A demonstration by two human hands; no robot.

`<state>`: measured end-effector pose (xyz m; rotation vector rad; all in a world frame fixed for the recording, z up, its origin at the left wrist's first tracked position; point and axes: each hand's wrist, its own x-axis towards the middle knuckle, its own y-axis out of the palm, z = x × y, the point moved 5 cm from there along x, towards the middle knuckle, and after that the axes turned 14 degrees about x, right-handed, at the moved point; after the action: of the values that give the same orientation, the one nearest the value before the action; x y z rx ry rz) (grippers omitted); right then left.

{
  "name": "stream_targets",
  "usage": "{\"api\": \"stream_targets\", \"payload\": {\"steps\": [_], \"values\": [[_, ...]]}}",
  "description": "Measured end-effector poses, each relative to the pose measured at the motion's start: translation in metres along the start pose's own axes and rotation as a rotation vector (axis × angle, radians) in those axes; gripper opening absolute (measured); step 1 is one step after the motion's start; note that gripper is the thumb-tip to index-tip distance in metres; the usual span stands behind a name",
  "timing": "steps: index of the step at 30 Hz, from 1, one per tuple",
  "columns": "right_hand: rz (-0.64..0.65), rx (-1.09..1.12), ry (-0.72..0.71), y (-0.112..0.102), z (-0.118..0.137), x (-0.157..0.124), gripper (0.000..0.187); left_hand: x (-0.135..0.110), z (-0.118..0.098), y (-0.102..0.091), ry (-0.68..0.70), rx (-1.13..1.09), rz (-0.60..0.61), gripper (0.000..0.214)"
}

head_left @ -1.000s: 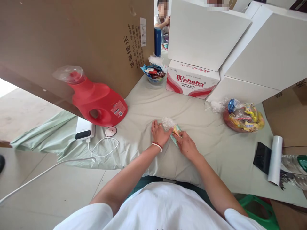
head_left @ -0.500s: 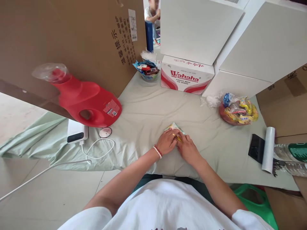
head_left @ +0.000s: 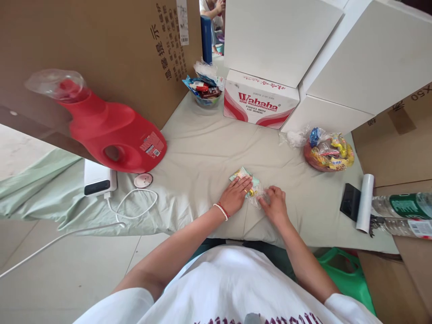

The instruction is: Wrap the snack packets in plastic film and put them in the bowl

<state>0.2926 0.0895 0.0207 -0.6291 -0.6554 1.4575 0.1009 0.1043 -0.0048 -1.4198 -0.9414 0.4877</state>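
Your left hand [head_left: 236, 194] lies flat over the patterned packet [head_left: 241, 173], fingers spread and pressing rather than gripping, while your right hand [head_left: 275, 204] is curled beside it at the clear film [head_left: 255, 200]; whether its fingers really pinch that film, you cannot tell from here. The packet sits mostly under your left fingers, its upper edge showing beyond them, with the film bunched between your two hands. The step seems to be steadying the packet while working the loose film at its side; a next move would call for steady pressure from the left and a light touch from the right, since such thin film could slip or crumple. Around you, the desk [head_left: 199, 148] wears a pale, wrinkled green cloth. Well to the left of your hands are a white power bank [head_left: 99, 177] with its cable [head_left: 140, 216], a red jug [head_left: 119, 130] and a small round disc [head_left: 143, 180], a big brown carton [head_left: 101, 40] rising behind them. Beyond your hands come a bowl of wrapped snacks [head_left: 206, 95], part of another person [head_left: 214, 13] in the background, and a red-and-white box [head_left: 259, 100] against white panels [head_left: 270, 40]. To the right stand a second filled bowl [head_left: 329, 155], then a white roll [head_left: 365, 204] and lying bottles [head_left: 400, 205].
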Motion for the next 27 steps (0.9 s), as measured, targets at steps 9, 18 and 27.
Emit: {"api": "stream_targets", "payload": {"steps": [9, 18, 27], "values": [[0.106, 0.291, 0.125, -0.001, 0.041, 0.025, 0.013, -0.002, -0.004, 0.004, -0.005, 0.037, -0.029, 0.055], [0.120, 0.344, 0.246, 0.048, 0.063, 0.087, 0.005, -0.008, 0.002, 0.006, -0.031, -0.303, -0.130, 0.066], [0.227, -0.156, -0.142, 0.070, 0.096, 0.045, 0.042, -0.056, 0.036, -0.031, -0.519, -0.624, -0.424, 0.045]]}}
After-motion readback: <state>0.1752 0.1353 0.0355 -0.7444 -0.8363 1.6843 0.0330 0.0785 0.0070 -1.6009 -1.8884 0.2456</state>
